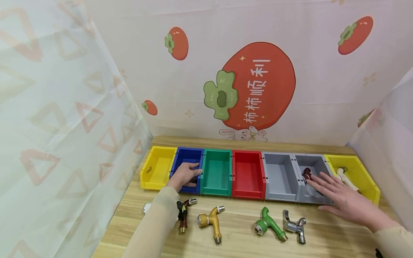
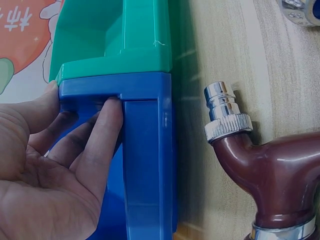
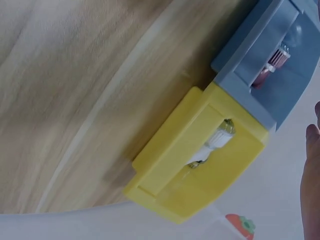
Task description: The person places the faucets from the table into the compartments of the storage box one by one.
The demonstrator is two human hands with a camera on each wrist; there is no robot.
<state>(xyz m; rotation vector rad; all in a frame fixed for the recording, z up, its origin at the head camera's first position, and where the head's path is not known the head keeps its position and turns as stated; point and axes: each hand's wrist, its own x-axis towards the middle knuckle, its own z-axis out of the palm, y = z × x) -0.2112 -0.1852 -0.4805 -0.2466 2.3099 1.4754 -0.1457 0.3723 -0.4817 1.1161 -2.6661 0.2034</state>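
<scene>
At the blue bin [image 1: 192, 152], my left hand [image 1: 185, 175] has its fingers inside and its thumb at the rim, gripping the side wall beside the green bin [image 1: 217, 190]. The left wrist view shows this hand [image 2: 65, 150] close up, next to a dark red faucet [image 2: 270, 170] on the table. My right hand [image 1: 343, 200] hovers with spread fingers over the right grey bin [image 1: 317, 197] and the edge of the right yellow bin [image 1: 371, 186]. A dark red faucet [image 1: 306, 174] lies in that grey bin, partly hidden by fingers. The yellow bin holds a white faucet [image 1: 345, 178].
Left yellow [image 1: 153, 185], red [image 1: 248, 193] and another grey bin [image 1: 280, 196] complete the row. Before them lie gold [image 1: 214, 222], green [image 1: 269, 224] and chrome faucets [image 1: 293, 226]. The left forearm partly covers a white-ended item [image 1: 146, 208]. Printed sheets wall the table.
</scene>
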